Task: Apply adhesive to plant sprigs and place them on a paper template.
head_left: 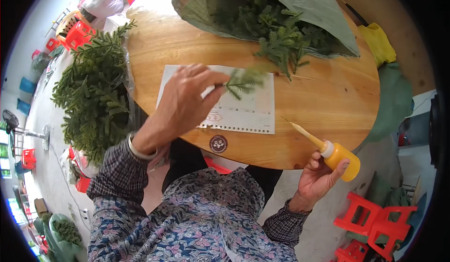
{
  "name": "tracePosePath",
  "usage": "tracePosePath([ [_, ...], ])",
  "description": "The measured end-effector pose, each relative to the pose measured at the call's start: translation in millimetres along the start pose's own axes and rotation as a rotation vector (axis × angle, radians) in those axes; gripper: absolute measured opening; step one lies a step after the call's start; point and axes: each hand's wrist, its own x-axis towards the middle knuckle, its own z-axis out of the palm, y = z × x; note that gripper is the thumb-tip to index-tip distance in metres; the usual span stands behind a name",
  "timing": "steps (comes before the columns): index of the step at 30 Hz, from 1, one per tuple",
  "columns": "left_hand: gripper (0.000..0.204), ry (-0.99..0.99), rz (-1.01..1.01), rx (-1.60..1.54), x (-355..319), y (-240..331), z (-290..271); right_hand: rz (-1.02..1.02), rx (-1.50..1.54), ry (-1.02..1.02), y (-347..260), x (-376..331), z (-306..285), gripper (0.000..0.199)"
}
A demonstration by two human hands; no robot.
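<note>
Flowered apron (197, 220) below both hands, a worker pinches a green sprig (246, 80) in the left hand (187, 95) over a paper sheet (265, 114), the right hand (321, 175) gripping a yellow bottle (344, 161) at the table's near edge. Bare wooden table (323, 100) opens between them; beyond, a sack (323, 9) crowds the far rim. Branches (96, 98) bulk left of the left hand, red stools (358, 215) right of the right.

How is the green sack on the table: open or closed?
Open: the green sack gapes, and needle-leaved sprigs stick out of its mouth.
</note>
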Motion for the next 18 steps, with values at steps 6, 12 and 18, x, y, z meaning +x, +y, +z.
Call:
tracePosePath([
  [6,0.016,0.008,-0.13,-0.045,-40,25,20,-0.008,-0.048,0.0,-1,6,4,0.052],
  [12,0.018,0.099,-0.221,-0.169,-45,23,23,0.006,-0.055,0.007,7,4,-4,0.051],
  [18,0.022,0.183,-0.068,0.06,-44,-7,12,0.0,-0.079,-0.039,5,3,-4,0.049],
])
